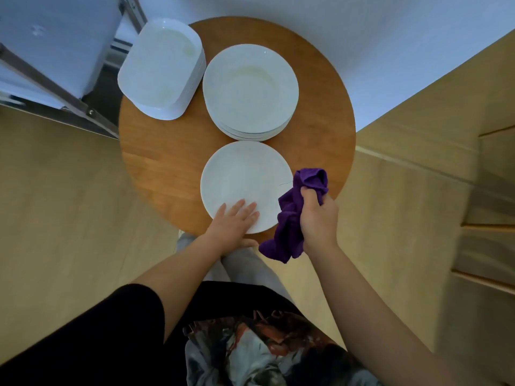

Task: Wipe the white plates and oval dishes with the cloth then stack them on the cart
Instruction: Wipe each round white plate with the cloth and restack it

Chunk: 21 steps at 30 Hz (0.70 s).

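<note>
Clenched round the purple cloth (292, 218), the right hand (317, 218) hovers beside a single white plate (242, 176) on the round worktop (156, 168); the left hand (234, 221) lies flat (grip released) on its near rim.

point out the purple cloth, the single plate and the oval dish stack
purple cloth (289, 215), head view, bunched middle
single plate (245, 176), head view, bare centre
oval dish stack (160, 65), head view, top dish's centre

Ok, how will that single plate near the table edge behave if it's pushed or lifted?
The single plate looks glazed, so it would probably slide easily on the table. Likely rigid and breakable. Its near rim overhangs slightly, so a pull could tip it.
</note>
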Motion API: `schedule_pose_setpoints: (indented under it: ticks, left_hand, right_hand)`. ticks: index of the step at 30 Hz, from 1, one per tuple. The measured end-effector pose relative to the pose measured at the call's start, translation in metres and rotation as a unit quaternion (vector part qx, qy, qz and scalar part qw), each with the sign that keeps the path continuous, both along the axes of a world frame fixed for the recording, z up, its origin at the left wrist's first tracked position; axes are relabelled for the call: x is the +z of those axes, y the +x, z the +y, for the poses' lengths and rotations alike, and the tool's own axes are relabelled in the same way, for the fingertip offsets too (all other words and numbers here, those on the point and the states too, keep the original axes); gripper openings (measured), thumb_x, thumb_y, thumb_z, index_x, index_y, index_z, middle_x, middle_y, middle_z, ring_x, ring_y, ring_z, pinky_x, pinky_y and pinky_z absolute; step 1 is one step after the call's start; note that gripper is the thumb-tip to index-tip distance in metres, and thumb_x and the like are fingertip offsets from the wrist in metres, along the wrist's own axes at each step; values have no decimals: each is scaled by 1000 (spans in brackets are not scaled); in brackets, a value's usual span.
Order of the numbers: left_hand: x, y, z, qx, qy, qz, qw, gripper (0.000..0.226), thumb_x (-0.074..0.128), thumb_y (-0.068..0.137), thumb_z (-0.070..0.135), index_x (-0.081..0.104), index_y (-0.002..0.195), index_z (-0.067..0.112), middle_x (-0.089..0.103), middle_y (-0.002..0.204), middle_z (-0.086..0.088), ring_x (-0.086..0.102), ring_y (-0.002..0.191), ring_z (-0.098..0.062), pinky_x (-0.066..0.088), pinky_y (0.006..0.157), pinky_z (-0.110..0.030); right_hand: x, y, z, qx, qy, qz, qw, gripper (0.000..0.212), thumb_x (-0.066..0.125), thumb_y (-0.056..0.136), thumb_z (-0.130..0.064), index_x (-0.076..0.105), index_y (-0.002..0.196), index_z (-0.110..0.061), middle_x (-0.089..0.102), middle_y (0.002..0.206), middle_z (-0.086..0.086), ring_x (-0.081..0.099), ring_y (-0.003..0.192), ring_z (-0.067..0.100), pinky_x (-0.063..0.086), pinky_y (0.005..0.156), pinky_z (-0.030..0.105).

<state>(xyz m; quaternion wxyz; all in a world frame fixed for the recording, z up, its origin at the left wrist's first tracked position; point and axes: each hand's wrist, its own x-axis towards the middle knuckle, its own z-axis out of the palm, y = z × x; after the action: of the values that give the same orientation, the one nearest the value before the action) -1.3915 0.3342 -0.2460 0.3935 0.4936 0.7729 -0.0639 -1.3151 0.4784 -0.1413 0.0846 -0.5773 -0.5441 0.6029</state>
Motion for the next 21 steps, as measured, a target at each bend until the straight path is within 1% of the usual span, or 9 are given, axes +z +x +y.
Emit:
schedule_pose_setpoints:
  ticks: [3, 6, 8, 11, 13, 15, 16, 19, 21]
  left_hand:
    - [12, -7, 4, 98, 52, -26, 993, 65, 42, 96, 49, 19, 151, 21, 12, 160, 0, 7, 147, -21, 8, 117, -43]
    - [27, -26, 7, 205, 119, -14, 971, 55, 46, 97, 41, 34, 146, 19, 34, 153, 0, 28, 141, -20, 22, 115, -36]
    - [38, -44, 9, 255, 135, -27, 957, 50, 48, 97, 38, 41, 143, 19, 44, 147, -1, 39, 135, -19, 31, 110, -34]
    - [50, -75, 14, 316, 150, -40, 936, 43, 46, 97, 37, 48, 136, 18, 56, 134, 0, 53, 119, -17, 44, 95, -31]
    - [54, -102, 21, 382, 178, -31, 906, 35, 45, 98, 36, 56, 125, 19, 64, 118, 0, 59, 100, -15, 46, 78, -24]
    - [56, -132, 28, 464, 190, -4, 865, 25, 44, 98, 37, 60, 106, 20, 66, 100, 0, 57, 80, -10, 41, 63, -22]
    - [56, -148, 32, 491, 180, 14, 852, 25, 43, 98, 40, 58, 98, 20, 65, 92, 0, 56, 74, -9, 41, 60, -22]
    - [51, -189, 43, 507, 110, 21, 854, 43, 40, 96, 52, 54, 87, 12, 55, 71, 1, 53, 65, -13, 42, 60, -28]
    - [46, -209, 53, 501, 72, 1, 863, 52, 41, 92, 60, 48, 75, 11, 48, 62, 0, 51, 60, -17, 42, 58, -30]
  right_hand:
    - [2, -7, 1, -4, -11, 8, 1000, 20, 54, 89, -26, 52, 71, -19, 48, 59, -6, 44, 56, 14, 39, 54, 28]
    - [5, -17, 2, -4, -15, 7, 1000, 20, 54, 89, -27, 52, 71, -20, 49, 60, -5, 45, 59, 16, 40, 56, 29]
    - [7, -24, 3, -8, -15, 3, 1000, 19, 55, 89, -28, 52, 72, -20, 49, 62, -4, 47, 63, 18, 41, 60, 32]
    - [10, -36, 3, -20, -21, -1, 1000, 18, 56, 89, -30, 54, 74, -20, 52, 62, -5, 49, 62, 17, 42, 61, 32]
    - [11, -47, 2, -30, -27, -1, 999, 17, 56, 89, -31, 56, 74, -22, 53, 57, -9, 50, 58, 14, 43, 59, 30]
    - [14, -60, 2, -43, -30, 0, 999, 17, 56, 89, -31, 58, 75, -23, 54, 55, -10, 50, 56, 13, 44, 58, 28]
    - [15, -68, 2, -47, -28, -2, 998, 17, 56, 90, -31, 58, 75, -22, 54, 52, -11, 51, 54, 11, 44, 56, 25]
    - [18, -89, 0, -56, -28, -7, 998, 18, 54, 91, -32, 58, 77, -21, 54, 46, -15, 51, 42, 1, 42, 42, 15]
    - [19, -101, -2, -66, -32, -5, 997, 19, 54, 90, -32, 57, 76, -21, 53, 47, -14, 50, 45, 6, 43, 45, 19]
